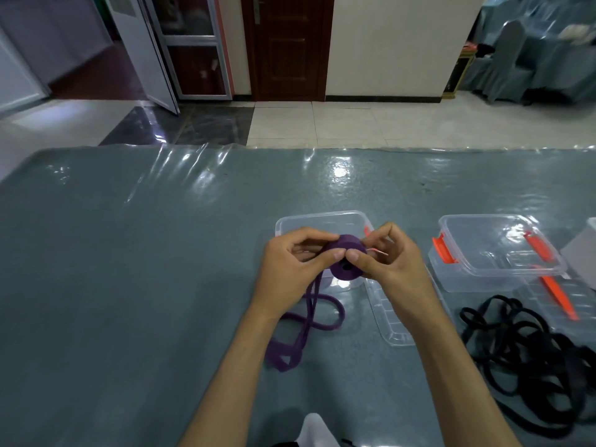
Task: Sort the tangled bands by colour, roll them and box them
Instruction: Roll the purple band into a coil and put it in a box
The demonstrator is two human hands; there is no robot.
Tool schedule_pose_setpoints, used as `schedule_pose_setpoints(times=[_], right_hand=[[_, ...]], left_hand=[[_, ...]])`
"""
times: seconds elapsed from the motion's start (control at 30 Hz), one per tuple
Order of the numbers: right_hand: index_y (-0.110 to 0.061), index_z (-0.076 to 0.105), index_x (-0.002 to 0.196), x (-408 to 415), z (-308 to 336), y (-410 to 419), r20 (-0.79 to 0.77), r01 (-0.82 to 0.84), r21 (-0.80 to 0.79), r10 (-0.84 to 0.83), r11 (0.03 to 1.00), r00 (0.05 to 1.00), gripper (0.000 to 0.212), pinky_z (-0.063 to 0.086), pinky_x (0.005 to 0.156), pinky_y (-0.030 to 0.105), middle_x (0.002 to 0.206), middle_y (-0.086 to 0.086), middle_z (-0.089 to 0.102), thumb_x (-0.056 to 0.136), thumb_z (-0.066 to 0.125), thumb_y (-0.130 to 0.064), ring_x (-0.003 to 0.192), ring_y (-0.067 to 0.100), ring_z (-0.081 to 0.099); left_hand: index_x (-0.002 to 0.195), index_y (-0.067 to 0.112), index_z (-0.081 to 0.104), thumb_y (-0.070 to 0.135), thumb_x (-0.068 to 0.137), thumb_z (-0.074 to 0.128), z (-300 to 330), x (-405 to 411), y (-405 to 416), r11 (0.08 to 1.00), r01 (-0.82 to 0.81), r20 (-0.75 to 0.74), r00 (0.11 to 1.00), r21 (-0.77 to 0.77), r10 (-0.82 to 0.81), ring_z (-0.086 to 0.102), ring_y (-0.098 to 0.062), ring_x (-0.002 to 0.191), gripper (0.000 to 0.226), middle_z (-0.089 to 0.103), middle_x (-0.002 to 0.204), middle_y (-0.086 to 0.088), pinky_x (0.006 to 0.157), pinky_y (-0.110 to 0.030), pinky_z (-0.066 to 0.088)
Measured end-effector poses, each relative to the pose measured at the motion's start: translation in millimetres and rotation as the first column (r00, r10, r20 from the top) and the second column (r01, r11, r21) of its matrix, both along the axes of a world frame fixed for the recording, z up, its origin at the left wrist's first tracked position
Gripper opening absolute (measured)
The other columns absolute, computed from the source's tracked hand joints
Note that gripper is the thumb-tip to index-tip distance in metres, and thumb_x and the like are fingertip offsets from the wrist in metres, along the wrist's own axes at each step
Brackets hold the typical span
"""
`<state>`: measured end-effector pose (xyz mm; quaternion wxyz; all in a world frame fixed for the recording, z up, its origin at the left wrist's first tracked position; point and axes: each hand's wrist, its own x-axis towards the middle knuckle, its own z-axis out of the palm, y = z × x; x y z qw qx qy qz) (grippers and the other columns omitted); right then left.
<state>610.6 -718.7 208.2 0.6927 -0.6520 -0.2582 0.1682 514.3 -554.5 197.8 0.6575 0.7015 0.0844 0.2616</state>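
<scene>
Both hands held a purple roll (346, 261) up over a clear box (322, 221). The left hand (290, 269) and the right hand (387, 266) each pinched it. The purple band's loose end (306, 324) lay on the grey-green table (129, 253), which had shiny plastic on top. A black pile (522, 356) sat to the right by a second box (496, 250). Behind were pale floor tiles (354, 124) and a brown door (287, 46).
</scene>
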Motion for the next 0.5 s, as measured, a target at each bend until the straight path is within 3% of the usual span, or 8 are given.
schedule_pose_setpoints(times=[0.1,0.2,0.33,0.4,0.5], right_hand=[[-0.020,0.073,0.112,5.8,2.8,2.2,0.014,0.029,0.086,-0.030,0.996,0.999,0.032,0.064,0.078,0.034,0.098,0.004,0.079,0.083,0.085,-0.023,0.088,0.021,0.077],[-0.021,0.074,0.102,14.2,-1.8,6.6,-0.033,0.045,0.164,-0.040,0.985,0.999,0.021,0.064,0.085,0.038,0.106,0.010,0.078,0.084,0.084,-0.021,0.100,0.026,0.076],[-0.021,0.067,0.095,31.1,-4.8,9.4,0.029,-0.053,0.022,0.053,0.998,0.998,0.022,0.060,0.084,0.031,0.101,0.006,0.077,0.083,0.085,-0.021,0.098,0.022,0.075],[-0.020,0.066,0.097,39.7,-4.6,11.2,0.051,-0.094,-0.087,0.099,0.992,0.994,0.023,0.062,0.084,0.038,0.099,0.005,0.076,0.085,0.085,-0.020,0.095,0.025,0.076],[-0.026,0.072,0.111,45.0,-9.3,18.2,0.075,-0.125,-0.069,0.130,0.990,0.989,0.028,0.061,0.088,0.053,0.097,0.001,0.074,0.088,0.085,-0.019,0.094,0.031,0.073]], left_hand=[[0.116,0.019,0.079,0.002,0.090,0.080,0.0,9.0,1.4,0.994,0.084,0.045,0.996,-0.076,-0.081,0.074,-0.013,0.110,0.031,0.078,0.115,-0.001,0.094,-0.026,0.059],[0.130,0.017,0.074,0.000,0.091,0.078,-1.1,18.0,11.6,0.983,0.179,0.034,0.983,-0.031,-0.178,0.070,-0.016,0.112,0.042,0.068,0.118,-0.010,0.098,-0.026,0.056],[0.114,0.029,0.082,0.010,0.078,0.092,-11.4,22.9,24.3,0.997,0.075,-0.030,0.997,-0.035,-0.076,0.078,-0.016,0.100,0.041,0.080,0.107,0.004,0.091,-0.027,0.061],[0.104,0.032,0.083,0.019,0.073,0.097,-20.8,24.2,27.2,0.999,-0.012,-0.059,0.998,-0.050,0.009,0.079,-0.017,0.096,0.037,0.082,0.103,0.005,0.090,-0.030,0.063],[0.096,0.030,0.084,0.025,0.071,0.096,-33.5,28.4,26.5,0.985,-0.068,0.008,0.998,-0.156,0.070,0.079,-0.018,0.097,0.029,0.081,0.102,0.001,0.089,-0.027,0.061]])
